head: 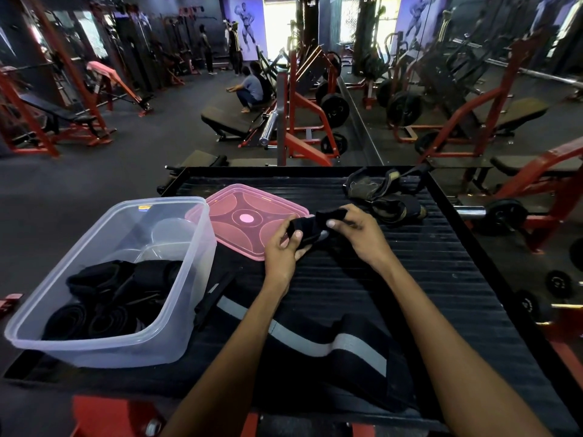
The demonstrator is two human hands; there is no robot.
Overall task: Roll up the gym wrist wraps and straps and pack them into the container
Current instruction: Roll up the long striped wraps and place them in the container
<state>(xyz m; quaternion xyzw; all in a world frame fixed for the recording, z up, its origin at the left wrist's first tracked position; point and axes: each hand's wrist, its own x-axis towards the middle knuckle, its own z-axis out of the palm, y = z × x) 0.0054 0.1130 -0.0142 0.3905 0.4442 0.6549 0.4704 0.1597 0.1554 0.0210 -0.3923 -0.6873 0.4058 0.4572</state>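
1. Packed: the clear container [176, 313] stands at the left of the black ribbed surface [441, 279] and already holds several rolled black wraps [104, 298], bunched at its near end. Its far end shows bare.
2. In hand: a black wrap [310, 227] is held above the surface, just beside the pink lid [239, 216]. The left hand [282, 250] grips one end with fingers curled and thumb on top; the right hand [356, 228] pinches the other end between thumb and fingers. Judged as rolling under way, not finished.
3. Outstanding: a long black strap with a grey stripe [347, 345] lies unrolled across the near surface, and a heap of worn straps [381, 193] sits at the far right, untouched.
4. The lid lies off the container, flat on the surface.
5. Assessment: roughly midway; at least three items remain.
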